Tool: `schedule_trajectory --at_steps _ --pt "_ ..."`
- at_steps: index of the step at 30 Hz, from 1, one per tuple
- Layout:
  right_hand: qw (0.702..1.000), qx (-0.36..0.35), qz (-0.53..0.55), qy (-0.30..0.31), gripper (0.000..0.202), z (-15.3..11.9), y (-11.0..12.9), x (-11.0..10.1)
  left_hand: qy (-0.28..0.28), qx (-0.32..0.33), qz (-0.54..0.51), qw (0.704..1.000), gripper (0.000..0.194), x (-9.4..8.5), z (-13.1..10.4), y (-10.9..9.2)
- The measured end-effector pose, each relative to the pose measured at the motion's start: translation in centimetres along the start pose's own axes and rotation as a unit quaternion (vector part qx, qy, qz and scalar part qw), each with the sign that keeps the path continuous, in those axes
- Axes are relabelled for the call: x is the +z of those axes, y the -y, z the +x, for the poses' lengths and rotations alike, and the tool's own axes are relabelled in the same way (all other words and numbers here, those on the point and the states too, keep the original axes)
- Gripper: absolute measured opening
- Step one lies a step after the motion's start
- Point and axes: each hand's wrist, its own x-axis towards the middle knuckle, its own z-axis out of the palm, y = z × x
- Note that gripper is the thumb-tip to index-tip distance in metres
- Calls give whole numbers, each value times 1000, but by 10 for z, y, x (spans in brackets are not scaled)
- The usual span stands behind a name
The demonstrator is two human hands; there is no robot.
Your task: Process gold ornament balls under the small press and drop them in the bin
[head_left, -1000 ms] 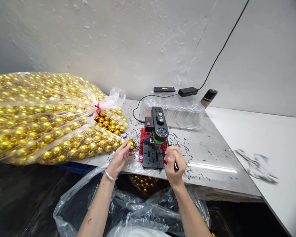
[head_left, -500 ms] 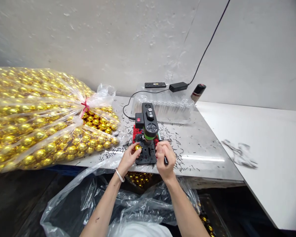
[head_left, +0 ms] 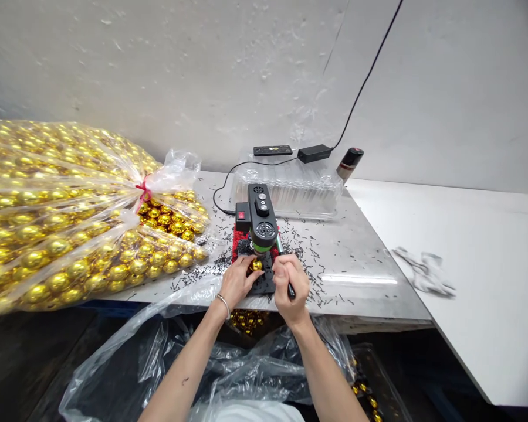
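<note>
Ball (head_left: 256,265) half hidden under fingers (head_left: 251,274)

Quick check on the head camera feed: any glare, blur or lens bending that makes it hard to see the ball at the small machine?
Head view: sharp at the centre, where the left hand holds a gold ball under the small machine; a bright streak of glare lies on the steel table; the bag of gold balls sparkles with highlights; table edges bow from the wide lens; the floor below is dark.
</note>
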Motion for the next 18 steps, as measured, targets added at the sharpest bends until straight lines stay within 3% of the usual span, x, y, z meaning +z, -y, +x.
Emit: schedule_trajectory --at_steps 6,18 --pt "1000 0 4 3 24 -8 -5 1 -60 27 11 998 31 9 -4 3" --pt "998 -53 -12 -29 31 -36 -36 17 -66 27 36 997 32 12 -8 3"
